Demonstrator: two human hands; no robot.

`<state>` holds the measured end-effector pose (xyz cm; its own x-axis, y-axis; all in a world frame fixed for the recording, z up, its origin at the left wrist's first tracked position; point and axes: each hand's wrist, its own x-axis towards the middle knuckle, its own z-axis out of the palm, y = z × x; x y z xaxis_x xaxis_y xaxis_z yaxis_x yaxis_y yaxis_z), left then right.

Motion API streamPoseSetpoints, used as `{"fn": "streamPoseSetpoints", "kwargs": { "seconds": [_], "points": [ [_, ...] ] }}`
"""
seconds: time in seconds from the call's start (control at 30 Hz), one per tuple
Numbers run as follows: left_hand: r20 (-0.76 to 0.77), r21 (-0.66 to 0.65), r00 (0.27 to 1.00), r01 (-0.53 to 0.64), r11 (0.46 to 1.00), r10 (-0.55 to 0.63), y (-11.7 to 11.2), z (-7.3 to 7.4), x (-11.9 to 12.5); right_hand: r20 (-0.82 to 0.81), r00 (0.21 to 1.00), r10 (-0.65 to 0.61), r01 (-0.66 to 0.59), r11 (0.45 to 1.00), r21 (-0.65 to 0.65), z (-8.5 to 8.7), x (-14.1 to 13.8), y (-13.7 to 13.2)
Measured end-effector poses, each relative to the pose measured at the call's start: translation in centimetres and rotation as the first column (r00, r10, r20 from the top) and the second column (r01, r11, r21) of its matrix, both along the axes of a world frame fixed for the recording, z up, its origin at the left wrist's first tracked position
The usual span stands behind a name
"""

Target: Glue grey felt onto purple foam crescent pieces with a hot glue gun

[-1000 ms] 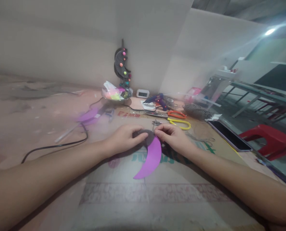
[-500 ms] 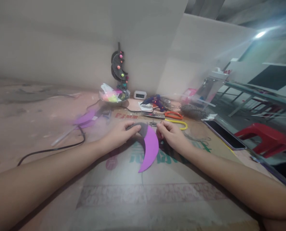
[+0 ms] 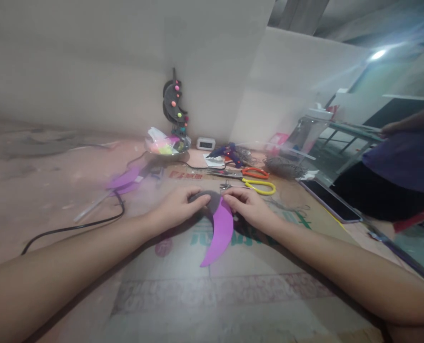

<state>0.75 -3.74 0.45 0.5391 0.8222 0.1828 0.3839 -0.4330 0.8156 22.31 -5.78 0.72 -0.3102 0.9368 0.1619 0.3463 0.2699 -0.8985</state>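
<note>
A crescent-shaped piece (image 3: 221, 231) points its purple tip down toward me, and its upper part is covered in grey. My left hand (image 3: 179, 205) grips that grey end, thumb on top. At the border of grey and purple, my right hand (image 3: 245, 202) is pinched closed against the crescent's outer edge. Whatever thin thing lies between its fingertips is too small to make out. Loose grey yarn (image 3: 293, 208) trails on the cardboard (image 3: 154, 295) to the right of that hand. Just beyond are yellow-handled scissors (image 3: 263, 186) and orange-handled scissors (image 3: 256, 172).
Behind stand a glue gun (image 3: 229, 153), a small clock (image 3: 205, 143), a bowl (image 3: 167, 151) and a decorated grey crescent (image 3: 173, 102). A grey yarn bundle (image 3: 285, 166) and a phone (image 3: 329, 200) lie right. Purple pieces (image 3: 124, 180) and a black cable (image 3: 79, 227) lie left. A person (image 3: 400, 162) stands at right.
My right hand has moved left onto the crescent's edge. The crescent has shifted slightly down and left in view. A person has come into view at the right.
</note>
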Motion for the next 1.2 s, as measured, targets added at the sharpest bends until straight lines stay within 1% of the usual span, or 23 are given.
{"fn": "streamPoseSetpoints", "kwargs": {
  "seconds": [0.13, 0.2, 0.27, 0.37, 0.4, 0.5, 0.63, 0.73, 0.8, 0.93, 1.1, 1.2],
  "points": [
    [-0.043, 0.03, 0.999, 0.024, 0.999, -0.022, -0.2, 0.3, 0.1, 0.015, 1.0, 0.014, -0.014, 1.0, -0.015, 0.1, -0.2, -0.2],
    [-0.07, 0.05, 0.998, 0.012, 0.999, -0.008, -0.1, 0.3, 0.2, 0.036, 0.999, 0.008, -0.007, 1.0, -0.02, 0.1, -0.2, -0.2],
    [-0.076, 0.059, 0.997, 0.022, 0.998, -0.018, -0.1, 0.2, 0.3, 0.055, 0.998, 0.004, -0.003, 1.0, -0.015, 0.0, -0.3, -0.1],
    [-0.081, 0.096, 0.997, 0.025, 0.995, -0.017, -0.1, 0.1, 0.4, 0.086, 0.996, 0.0, -0.001, 1.0, 0.002, -0.2, -0.3, 0.1],
    [-0.086, 0.108, 0.996, 0.009, 0.994, 0.001, -0.1, 0.0, 0.4, 0.098, 0.995, -0.003, 0.002, 1.0, 0.006, -0.4, -0.3, 0.2],
    [-0.085, 0.113, 0.996, 0.008, 0.994, 0.002, -0.1, -0.1, 0.4, 0.122, 0.992, -0.013, 0.01, 1.0, 0.02, -0.8, -0.3, 0.4],
    [-0.033, 0.041, 0.999, 0.005, 0.999, -0.003, 0.1, -0.2, 0.4, 0.106, 0.994, 0.005, -0.009, 0.999, 0.044, -1.1, 0.0, 0.6],
    [0.041, -0.027, 0.999, -0.021, 0.999, 0.022, 0.3, -0.2, 0.4, 0.047, 0.999, 0.003, -0.005, 0.999, 0.035, -1.1, 0.2, 0.5],
    [0.086, -0.044, 0.995, -0.043, 0.998, 0.047, 0.6, -0.2, 0.4, 0.036, 0.999, -0.004, 0.003, 1.0, 0.025, -1.0, 0.2, 0.5],
    [0.117, -0.008, 0.989, -0.094, 0.996, 0.094, 0.8, -0.2, 0.2, 0.067, 0.998, -0.006, 0.004, 1.0, 0.031, -0.7, 0.0, 0.3],
    [0.13, 0.02, 0.989, -0.079, 0.997, 0.076, 0.8, -0.3, 0.2, 0.101, 0.995, 0.017, -0.019, 1.0, 0.024, -0.5, 0.0, 0.2],
    [0.149, 0.038, 0.987, -0.071, 0.997, 0.065, 0.7, -0.5, 0.2, 0.135, 0.991, 0.011, -0.017, 0.999, 0.046, -0.3, 0.1, 0.2]
  ]
}}
